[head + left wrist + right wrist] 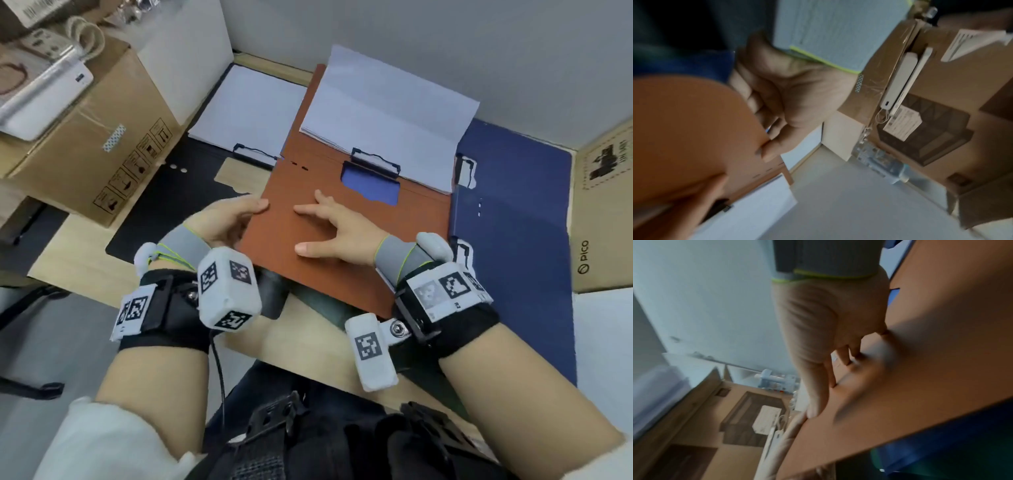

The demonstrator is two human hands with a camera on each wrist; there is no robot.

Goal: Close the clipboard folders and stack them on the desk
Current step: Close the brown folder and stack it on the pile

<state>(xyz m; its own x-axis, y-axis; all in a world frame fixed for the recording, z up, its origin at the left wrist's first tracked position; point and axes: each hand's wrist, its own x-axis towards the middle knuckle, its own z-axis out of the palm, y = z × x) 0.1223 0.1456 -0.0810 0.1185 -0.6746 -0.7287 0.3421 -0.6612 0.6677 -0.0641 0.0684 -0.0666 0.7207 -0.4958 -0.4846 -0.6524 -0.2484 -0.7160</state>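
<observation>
An orange clipboard folder (346,274) lies open in the middle of the desk, with white paper (387,106) under its clip (375,161) on the far half. My left hand (229,219) grips the left edge of its near cover; in the left wrist view the fingers (764,116) curl round the orange cover (684,129). My right hand (329,229) rests on top of the cover with fingers spread and straight, and the right wrist view shows the fingertips (846,360) pressing on the board (931,353). A black folder (178,205) lies open at left, a blue folder (513,222) at right, partly under the orange one.
A large cardboard box (102,137) with white devices on top stands at the left. Another cardboard box (606,212) stands at the right edge. A grey wall closes the back. The wooden desk (308,346) shows at its near edge, above my lap.
</observation>
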